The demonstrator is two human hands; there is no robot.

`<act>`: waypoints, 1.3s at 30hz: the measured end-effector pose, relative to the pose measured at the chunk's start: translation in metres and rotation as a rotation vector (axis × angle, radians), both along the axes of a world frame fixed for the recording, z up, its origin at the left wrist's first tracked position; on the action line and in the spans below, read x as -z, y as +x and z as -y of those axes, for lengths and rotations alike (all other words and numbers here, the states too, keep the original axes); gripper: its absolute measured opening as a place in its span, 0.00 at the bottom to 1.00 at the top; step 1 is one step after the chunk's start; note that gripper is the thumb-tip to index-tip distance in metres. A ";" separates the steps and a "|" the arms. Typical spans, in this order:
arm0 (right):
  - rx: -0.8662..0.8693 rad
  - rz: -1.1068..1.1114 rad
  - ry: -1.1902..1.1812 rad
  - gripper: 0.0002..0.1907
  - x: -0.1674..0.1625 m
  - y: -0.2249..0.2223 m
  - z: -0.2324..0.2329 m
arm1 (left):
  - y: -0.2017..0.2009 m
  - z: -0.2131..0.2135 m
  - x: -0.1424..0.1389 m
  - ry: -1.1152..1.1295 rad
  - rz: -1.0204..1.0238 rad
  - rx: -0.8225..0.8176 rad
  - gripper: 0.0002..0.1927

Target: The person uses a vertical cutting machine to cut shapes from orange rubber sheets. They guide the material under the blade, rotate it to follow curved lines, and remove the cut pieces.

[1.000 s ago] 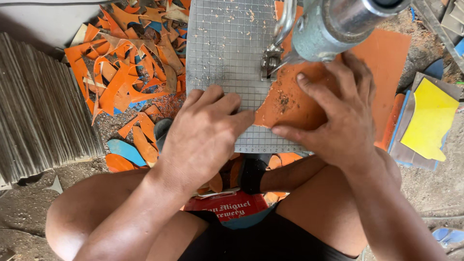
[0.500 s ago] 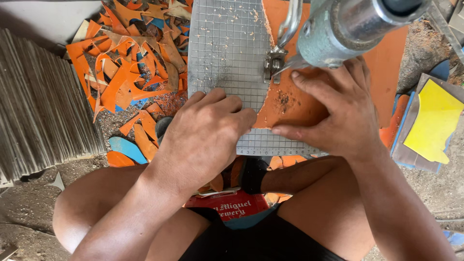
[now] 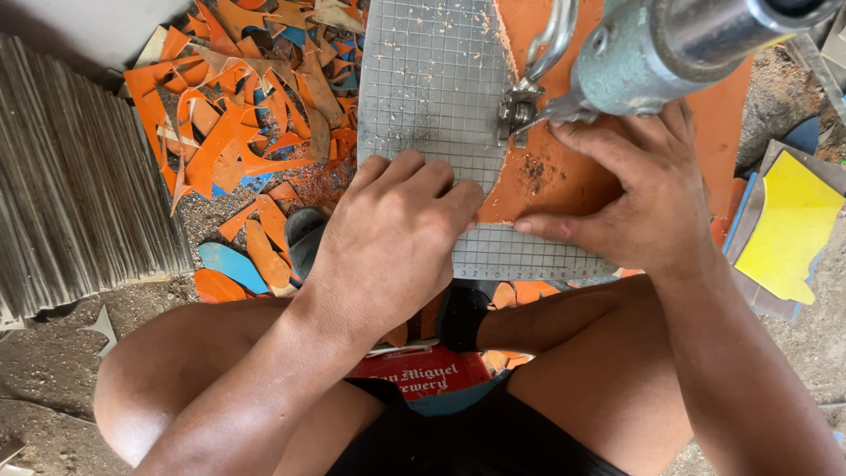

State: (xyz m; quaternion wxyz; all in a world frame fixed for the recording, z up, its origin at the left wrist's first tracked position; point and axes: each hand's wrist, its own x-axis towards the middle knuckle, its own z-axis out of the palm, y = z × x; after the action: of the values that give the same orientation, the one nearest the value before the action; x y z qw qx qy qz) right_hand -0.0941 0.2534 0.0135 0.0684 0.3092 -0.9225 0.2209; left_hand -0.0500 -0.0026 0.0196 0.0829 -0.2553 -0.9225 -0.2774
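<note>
An orange sheet (image 3: pixel 546 181) lies on a grey gridded saw table (image 3: pixel 432 79), under the blade clamp (image 3: pixel 515 110) of a grey-green saw arm (image 3: pixel 652 53). My right hand (image 3: pixel 639 189) presses flat on the orange sheet, fingers spread just below the blade. My left hand (image 3: pixel 392 234) rests palm down on the gridded table, its fingertips touching the sheet's left edge. Orange dust lies around the blade. My bare knees sit below the table's front edge.
A heap of orange and blue offcuts (image 3: pixel 238 132) covers the ground to the left. A stack of thin grey sheets (image 3: pixel 79 194) stands further left. Yellow and blue sheets (image 3: pixel 784 229) lie at the right. A red crate (image 3: pixel 423 375) sits between my legs.
Both hands have shifted slightly forward and the orange sheet has turned a little under the blade. The view has moved closer to the saw arm.
</note>
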 end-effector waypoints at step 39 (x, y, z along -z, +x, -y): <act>-0.079 -0.017 -0.112 0.40 -0.004 -0.032 0.003 | -0.024 -0.007 0.007 0.035 0.019 -0.090 0.09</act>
State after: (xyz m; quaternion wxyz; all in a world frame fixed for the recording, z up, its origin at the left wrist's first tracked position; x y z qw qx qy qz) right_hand -0.1258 0.2504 0.0174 0.0847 0.3431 -0.8950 0.2721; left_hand -0.0742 0.0042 0.0122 0.0907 -0.2093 -0.9289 -0.2918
